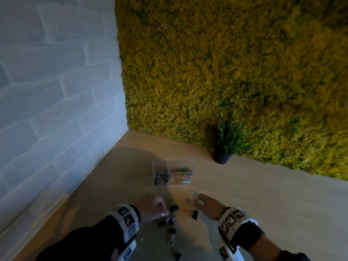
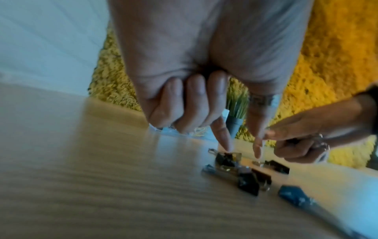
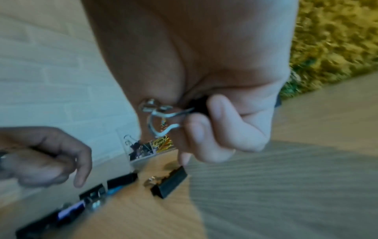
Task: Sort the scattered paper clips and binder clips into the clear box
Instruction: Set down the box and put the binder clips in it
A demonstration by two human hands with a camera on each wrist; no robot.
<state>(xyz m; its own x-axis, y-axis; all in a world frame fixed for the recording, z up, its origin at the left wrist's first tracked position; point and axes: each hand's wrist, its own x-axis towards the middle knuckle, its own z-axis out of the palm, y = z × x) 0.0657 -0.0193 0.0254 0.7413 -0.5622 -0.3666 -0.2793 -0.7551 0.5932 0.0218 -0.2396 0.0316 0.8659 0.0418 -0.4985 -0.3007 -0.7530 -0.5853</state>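
Observation:
The clear box [image 1: 172, 173] stands on the wooden table [image 1: 263, 194]; its left compartment holds black binder clips, its right one coloured paper clips. Several black binder clips [image 1: 169, 223] lie scattered in front of it. My left hand [image 2: 242, 148] hovers over them with three fingers tucked into the palm; its index fingertip [image 2: 227, 145] touches one binder clip [image 2: 225, 160], thumb apart. Whether the palm holds anything is hidden. My right hand [image 3: 214, 129] grips a binder clip with silver handles [image 3: 159, 116] in its curled fingers, just above another black clip [image 3: 169, 182] on the table.
A small potted plant [image 1: 222, 157] stands at the back against the yellow-green moss wall [image 1: 226, 72]. A white brick wall [image 1: 56, 91] borders the table on the left. One more binder clip [image 1: 177, 255] lies close to my body.

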